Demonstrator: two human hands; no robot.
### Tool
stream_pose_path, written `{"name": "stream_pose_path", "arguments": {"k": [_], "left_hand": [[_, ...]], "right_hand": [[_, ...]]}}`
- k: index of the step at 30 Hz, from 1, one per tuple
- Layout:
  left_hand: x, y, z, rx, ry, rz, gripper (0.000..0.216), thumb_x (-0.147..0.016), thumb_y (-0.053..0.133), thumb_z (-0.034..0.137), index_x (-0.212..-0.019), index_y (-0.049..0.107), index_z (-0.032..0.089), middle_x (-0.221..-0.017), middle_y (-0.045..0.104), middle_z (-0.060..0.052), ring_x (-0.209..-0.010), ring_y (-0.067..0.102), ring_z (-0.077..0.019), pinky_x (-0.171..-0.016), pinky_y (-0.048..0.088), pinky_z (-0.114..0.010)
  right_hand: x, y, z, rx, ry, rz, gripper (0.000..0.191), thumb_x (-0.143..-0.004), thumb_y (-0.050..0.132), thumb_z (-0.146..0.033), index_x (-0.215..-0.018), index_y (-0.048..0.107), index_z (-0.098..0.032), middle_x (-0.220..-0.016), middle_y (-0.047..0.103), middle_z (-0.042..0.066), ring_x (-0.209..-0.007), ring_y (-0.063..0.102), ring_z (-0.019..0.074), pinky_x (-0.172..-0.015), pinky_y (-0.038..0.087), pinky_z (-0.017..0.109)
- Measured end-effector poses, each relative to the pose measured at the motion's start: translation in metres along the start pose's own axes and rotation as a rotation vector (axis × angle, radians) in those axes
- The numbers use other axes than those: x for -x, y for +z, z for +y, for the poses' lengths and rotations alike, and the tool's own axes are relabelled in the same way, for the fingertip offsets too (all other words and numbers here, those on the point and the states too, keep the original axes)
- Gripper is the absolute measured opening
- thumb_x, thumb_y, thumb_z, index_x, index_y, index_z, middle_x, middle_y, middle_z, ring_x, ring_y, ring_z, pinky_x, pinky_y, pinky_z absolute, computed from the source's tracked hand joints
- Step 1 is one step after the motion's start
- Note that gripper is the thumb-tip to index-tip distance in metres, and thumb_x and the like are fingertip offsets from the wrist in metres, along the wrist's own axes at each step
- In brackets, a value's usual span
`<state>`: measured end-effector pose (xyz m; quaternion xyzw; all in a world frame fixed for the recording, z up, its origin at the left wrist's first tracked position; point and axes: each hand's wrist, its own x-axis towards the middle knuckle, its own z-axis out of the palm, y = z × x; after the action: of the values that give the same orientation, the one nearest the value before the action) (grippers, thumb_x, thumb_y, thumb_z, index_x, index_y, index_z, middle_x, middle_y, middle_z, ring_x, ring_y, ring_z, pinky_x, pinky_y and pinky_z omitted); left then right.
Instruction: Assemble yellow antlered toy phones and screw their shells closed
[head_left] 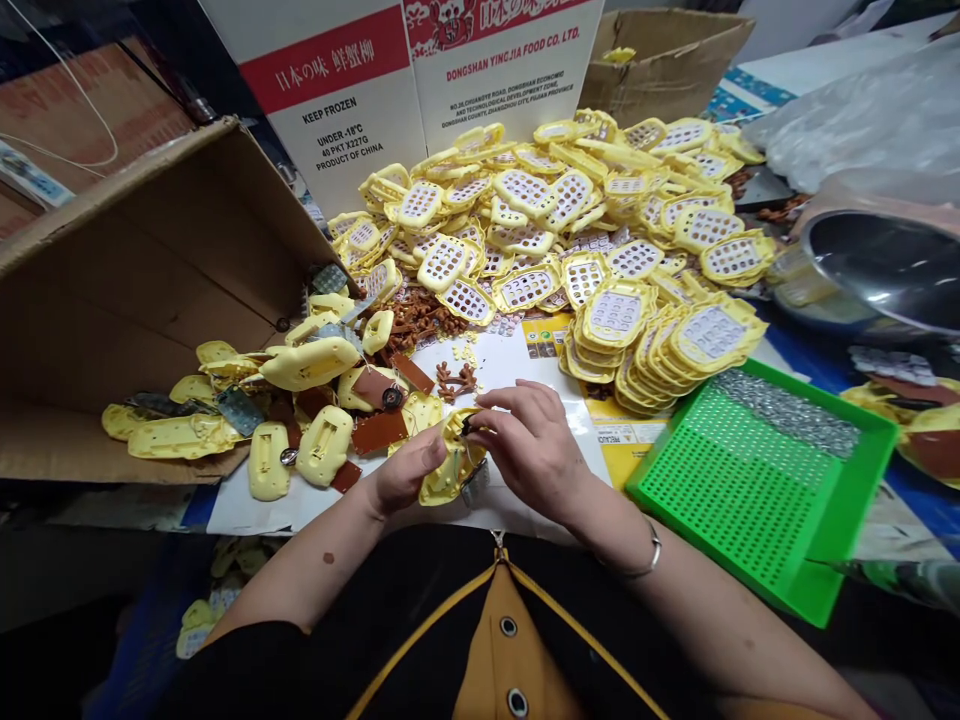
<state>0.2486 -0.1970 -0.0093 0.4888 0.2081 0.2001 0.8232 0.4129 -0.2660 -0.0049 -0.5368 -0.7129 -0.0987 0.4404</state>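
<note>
In the middle, close to my body, my left hand (409, 470) grips a yellow plastic shell (444, 484) by its left side. Thin wires and a grey piece hang at the shell's lower right. The fingertips of my right hand (534, 450) are pinched at the shell's top, on a small black part (466, 426) that is mostly hidden. Just beyond the shell lie brown plastic pieces (456, 380). To the left are yellow shell halves (324, 445) with brown boards (379, 432) and small round black speakers (392, 398) on wires.
A tipped cardboard box (150, 260) spills shells on the left. Yellow button panels (525, 190) are heaped at the back, with stacked panels (705, 335) before them. A green tray (757, 490) of small metal screws (787, 412) and a metal bowl (885, 265) stand right.
</note>
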Motion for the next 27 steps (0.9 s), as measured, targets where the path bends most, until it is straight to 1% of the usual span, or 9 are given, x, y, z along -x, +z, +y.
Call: {"name": "stream_pose_path", "arguments": {"k": [3,6,11,13,15,18,20,24,27], "left_hand": [[-0.001,0.0,0.0,-0.006,-0.005,-0.006,0.055,-0.077,0.063,0.057,-0.111,0.065,0.014,-0.1,0.07,-0.01,-0.104,0.061,-0.0272,-0.09,0.043,-0.035],[-0.001,-0.002,-0.002,0.031,-0.049,0.024,0.05,-0.077,0.066,0.052,-0.11,0.064,0.015,-0.099,0.07,-0.01,-0.095,0.064,-0.0241,-0.083,0.045,-0.033],[-0.001,0.005,-0.001,0.134,-0.157,0.221,0.032,-0.072,0.076,0.034,-0.095,0.066,0.014,-0.084,0.071,-0.006,-0.074,0.066,-0.0172,-0.07,0.049,-0.027],[-0.001,0.01,-0.002,0.171,-0.182,0.284,0.034,-0.067,0.081,0.031,-0.092,0.066,0.014,-0.081,0.071,-0.005,-0.071,0.066,-0.0165,-0.07,0.05,-0.027],[0.0,0.014,-0.003,0.191,-0.213,0.304,0.035,-0.063,0.083,0.031,-0.088,0.067,0.013,-0.075,0.07,-0.004,-0.066,0.066,-0.0161,-0.067,0.051,-0.028],[0.002,0.019,-0.003,0.12,-0.226,0.272,0.035,-0.061,0.084,0.032,-0.085,0.069,0.011,-0.076,0.071,-0.005,-0.066,0.066,-0.0156,-0.067,0.051,-0.026],[0.001,0.021,0.0,0.052,-0.193,0.28,0.036,-0.061,0.084,0.033,-0.086,0.07,0.011,-0.079,0.072,-0.006,-0.069,0.066,-0.0153,-0.068,0.051,-0.026],[-0.009,0.016,0.006,0.06,-0.086,0.4,0.039,-0.059,0.083,0.039,-0.082,0.067,0.013,-0.074,0.071,-0.005,-0.063,0.064,-0.0155,-0.065,0.051,-0.029],[-0.018,0.006,0.004,-0.033,-0.017,0.515,0.041,-0.06,0.081,0.043,-0.085,0.065,0.014,-0.074,0.07,-0.002,-0.062,0.062,-0.014,-0.063,0.05,-0.027]], "right_hand": [[0.001,0.001,-0.005,0.015,0.068,0.008,0.009,-0.09,0.053,-0.018,-0.097,0.058,-0.02,-0.099,0.066,0.009,-0.092,0.058,0.0212,-0.085,0.046,0.039],[0.005,0.004,-0.006,0.018,0.102,-0.019,0.009,-0.09,0.053,-0.021,-0.095,0.061,-0.02,-0.099,0.065,0.01,-0.09,0.058,0.0217,-0.079,0.047,0.038],[0.014,0.013,0.0,0.01,0.082,-0.057,0.013,-0.089,0.054,-0.021,-0.097,0.065,-0.022,-0.104,0.064,0.011,-0.093,0.058,0.0236,-0.078,0.048,0.04],[0.016,0.016,0.002,-0.112,0.125,-0.09,0.016,-0.089,0.053,-0.02,-0.1,0.064,-0.023,-0.106,0.063,0.011,-0.096,0.059,0.0238,-0.081,0.049,0.042],[0.02,0.017,0.005,-0.395,0.226,-0.139,0.03,-0.088,0.056,-0.022,-0.117,0.058,-0.026,-0.115,0.061,0.011,-0.106,0.059,0.0234,-0.087,0.05,0.044],[0.031,0.018,0.012,-0.869,0.444,-0.229,0.07,-0.084,0.064,-0.036,-0.143,0.028,-0.032,-0.14,0.047,0.013,-0.127,0.05,0.0229,-0.098,0.049,0.044],[0.044,0.018,0.016,-1.05,0.564,-0.316,0.083,-0.081,0.065,-0.046,-0.147,0.018,-0.032,-0.145,0.042,0.016,-0.13,0.048,0.0238,-0.099,0.048,0.044],[0.071,0.014,0.012,-1.162,0.667,-0.509,0.093,-0.08,0.066,-0.05,-0.15,0.01,-0.024,-0.123,0.06,0.016,-0.105,0.064,0.0213,-0.089,0.054,0.041],[0.075,0.001,0.003,-1.07,0.705,-0.522,0.081,-0.083,0.065,-0.037,-0.149,0.02,-0.025,-0.124,0.061,0.012,-0.103,0.064,0.0183,-0.09,0.053,0.037]]}}
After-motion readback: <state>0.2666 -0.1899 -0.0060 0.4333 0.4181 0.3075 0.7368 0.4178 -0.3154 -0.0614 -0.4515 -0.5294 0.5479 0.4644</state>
